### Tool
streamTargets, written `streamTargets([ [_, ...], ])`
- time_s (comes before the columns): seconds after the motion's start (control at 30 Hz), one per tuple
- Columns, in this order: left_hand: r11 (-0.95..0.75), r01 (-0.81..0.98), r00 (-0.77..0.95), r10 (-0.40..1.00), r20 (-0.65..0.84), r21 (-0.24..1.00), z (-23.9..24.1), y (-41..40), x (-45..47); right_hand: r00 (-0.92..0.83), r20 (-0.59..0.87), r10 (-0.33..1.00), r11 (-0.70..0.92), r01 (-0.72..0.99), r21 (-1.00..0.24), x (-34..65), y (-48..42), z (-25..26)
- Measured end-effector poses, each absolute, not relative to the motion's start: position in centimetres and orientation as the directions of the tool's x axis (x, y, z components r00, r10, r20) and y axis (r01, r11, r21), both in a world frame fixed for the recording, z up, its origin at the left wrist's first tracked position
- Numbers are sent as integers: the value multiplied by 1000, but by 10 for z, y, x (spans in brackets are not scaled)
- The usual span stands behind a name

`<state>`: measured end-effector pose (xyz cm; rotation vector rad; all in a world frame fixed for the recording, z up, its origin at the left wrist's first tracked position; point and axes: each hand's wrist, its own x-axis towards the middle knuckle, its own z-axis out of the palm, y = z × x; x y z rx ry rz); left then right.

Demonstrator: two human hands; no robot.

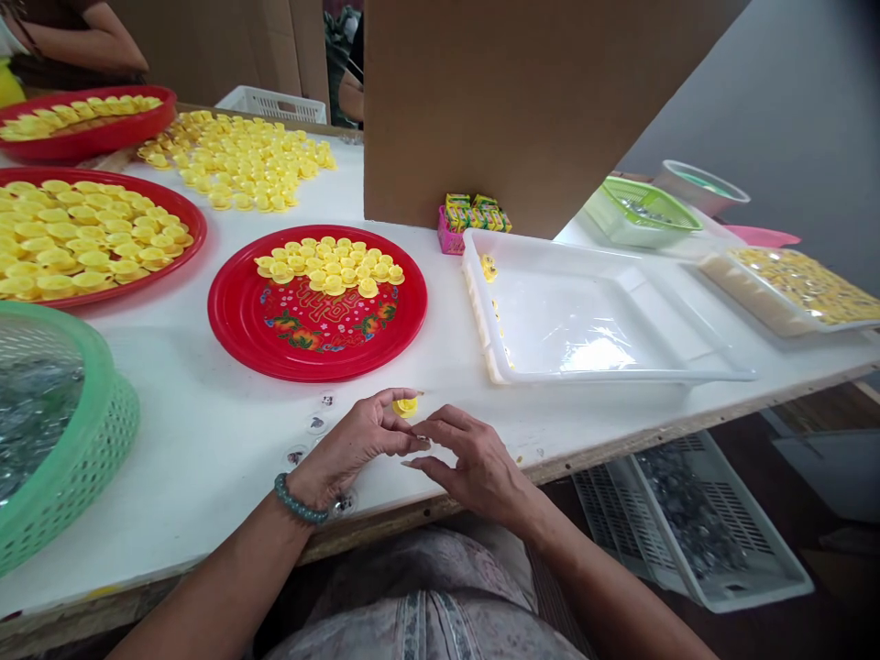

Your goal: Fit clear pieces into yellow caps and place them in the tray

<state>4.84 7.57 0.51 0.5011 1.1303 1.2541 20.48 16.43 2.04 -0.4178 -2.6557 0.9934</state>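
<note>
My left hand point(364, 438), with a beaded bracelet on its wrist, is closed, its fingers around a small yellow cup-shaped piece point(405, 408) just above the table's front part. Bent inward, my right hand point(474, 456) meets the left fingertips with its own. Whatever tiny thing lies between the fingertips is hidden. Several clear round discs with dark pictures point(317, 423) lie beside and under my left wrist. Beyond the hands, a red round tray point(234, 316) bears many yellow pieces point(336, 261) along its far half.
At right stands a white plastic tray point(584, 376) with a few yellow bits along its left side. A green basket point(103, 440) of clear parts is at left. Another red tray point(196, 234) and a yellow heap point(240, 160) lie behind. A cardboard sheet point(495, 101) rises at the back.
</note>
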Motion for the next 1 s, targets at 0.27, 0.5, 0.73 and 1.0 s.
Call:
streamTargets([
  [0.27, 240, -479, -157, 923, -352, 844, 1, 72, 43, -879, 126, 459, 669, 250, -700, 200, 157, 15],
  [0.5, 188, -351, -276, 915, -293, 917, -4, 76, 42, -812, 199, 549, 659, 274, -701, 190, 161, 2],
  [0.73, 188, -96, -383, 899, -211, 977, -5, 75, 40, -782, 253, 570, 671, 264, -693, 185, 164, -2],
  [1.0, 95, -201, -422, 890, -173, 975, 0, 75, 45, -774, 359, 522, 734, 193, -651, 188, 163, -1],
])
